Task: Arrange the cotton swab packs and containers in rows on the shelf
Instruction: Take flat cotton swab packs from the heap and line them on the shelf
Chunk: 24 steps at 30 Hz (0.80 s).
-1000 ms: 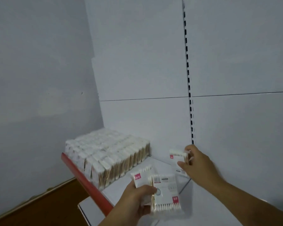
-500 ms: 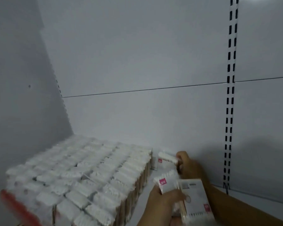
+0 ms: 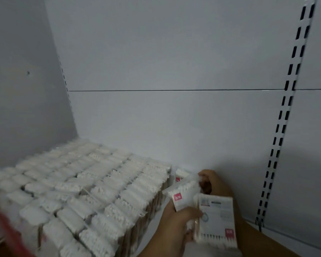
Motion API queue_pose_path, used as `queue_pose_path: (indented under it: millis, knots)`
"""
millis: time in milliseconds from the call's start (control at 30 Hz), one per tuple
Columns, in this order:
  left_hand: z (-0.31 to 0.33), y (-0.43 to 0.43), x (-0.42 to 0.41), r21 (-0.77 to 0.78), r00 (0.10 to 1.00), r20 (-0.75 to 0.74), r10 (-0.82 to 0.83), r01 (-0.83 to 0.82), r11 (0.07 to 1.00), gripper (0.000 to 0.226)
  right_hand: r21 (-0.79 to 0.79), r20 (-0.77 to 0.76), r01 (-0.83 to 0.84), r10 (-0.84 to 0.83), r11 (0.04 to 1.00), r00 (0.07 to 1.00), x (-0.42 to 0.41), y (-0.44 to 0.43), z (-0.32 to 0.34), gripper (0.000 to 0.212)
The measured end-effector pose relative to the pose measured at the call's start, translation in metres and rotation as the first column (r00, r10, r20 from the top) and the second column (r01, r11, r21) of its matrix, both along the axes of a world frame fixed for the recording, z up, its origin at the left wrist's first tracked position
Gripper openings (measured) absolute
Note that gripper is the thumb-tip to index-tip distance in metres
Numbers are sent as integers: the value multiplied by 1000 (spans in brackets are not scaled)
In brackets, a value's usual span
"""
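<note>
I judged this the placing step: my right hand [image 3: 214,184] pinched one swab pack [image 3: 193,179] at three o'clock of the packed block [image 3: 82,191], near the back wall beside a lone standing pack [image 3: 180,175]. My left hand [image 3: 182,221] gripped a spare bundle [image 3: 215,217]. Next I would set that pack upright on the shelf [image 3: 6,219], flush against its neighbour.

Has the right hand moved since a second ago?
Yes, leftward: the right hand has moved away from the slotted upright, toward the block of packs.
</note>
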<state>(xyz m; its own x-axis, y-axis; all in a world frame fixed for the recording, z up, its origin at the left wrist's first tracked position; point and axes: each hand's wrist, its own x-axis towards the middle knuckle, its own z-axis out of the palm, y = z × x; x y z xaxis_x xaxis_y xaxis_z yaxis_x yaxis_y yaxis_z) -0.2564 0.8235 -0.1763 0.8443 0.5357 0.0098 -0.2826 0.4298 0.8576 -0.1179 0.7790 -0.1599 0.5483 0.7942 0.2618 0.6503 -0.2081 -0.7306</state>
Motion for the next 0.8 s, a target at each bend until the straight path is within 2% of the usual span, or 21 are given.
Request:
queue_pose_path:
  millis: [67, 100, 167, 233, 333, 400, 500, 567, 633, 700, 800]
  knots:
    - [0, 1, -3, 13, 1000, 18, 2, -2, 1000, 55, 107, -21, -27, 30, 994, 999, -4, -4, -5, 41]
    - [2, 1, -3, 5, 1000, 9, 21, -22, 1000, 58, 139, -81, -55, 67, 989, 995, -6, -5, -8, 43]
    - [0, 4, -3, -58, 1000, -7, 30, -30, 998, 57, 228, -304, -106, 174, 968, 937, -6, -2, -8, 25]
    - [1, 5, -6, -115, 999, -36, 21, -25, 993, 60, 319, -453, -51, 199, 947, 869, -4, -1, -3, 27]
    - [1, 7, -11, -176, 999, -33, -29, 23, 984, 58, 316, -351, -22, 138, 949, 926, 2, -4, 15, 20]
    - [1, 9, -11, -197, 999, -4, -35, 33, 980, 47, 253, -304, -116, 193, 961, 933, 8, -8, 34, 19]
    - [-3, 10, -10, -189, 1000, 8, -20, 21, 982, 46, -48, -184, -274, 261, 961, 948, 9, -17, 57, 38]
    - [-4, 9, -10, -144, 1000, -28, 10, -14, 989, 52, -303, 19, -332, 354, 893, 935, 6, -24, 66, 34]
    - [-2, 6, -11, -100, 998, -50, 34, -38, 994, 55, -440, 119, -330, 418, 835, 900, 4, -29, 71, 31]
    - [-1, 5, -10, -102, 999, -40, 31, -35, 994, 50, -467, 59, -381, 458, 798, 887, 6, -38, 80, 33]
    - [-3, 9, -9, -147, 998, -26, 56, -59, 987, 35, -275, -93, -437, 429, 857, 899, 17, -55, 100, 31]
